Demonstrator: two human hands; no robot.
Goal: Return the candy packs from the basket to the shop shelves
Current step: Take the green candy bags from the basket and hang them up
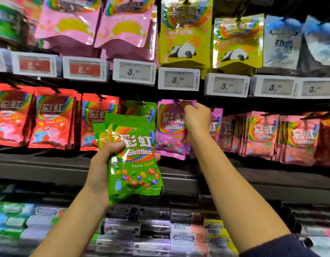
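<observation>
My left hand grips a stack of green Skittles packs and holds it up in front of the middle shelf row. My right hand pinches the top edge of a purple Skittles pack at its peg hook. The purple pack hangs between a green pack on the peg to its left and more purple packs to its right. The basket is out of view.
Red Skittles packs hang on the left and pink ones on the right. Pink and yellow panda pouches hang above a row of price tags. Gum packs fill the bottom shelf.
</observation>
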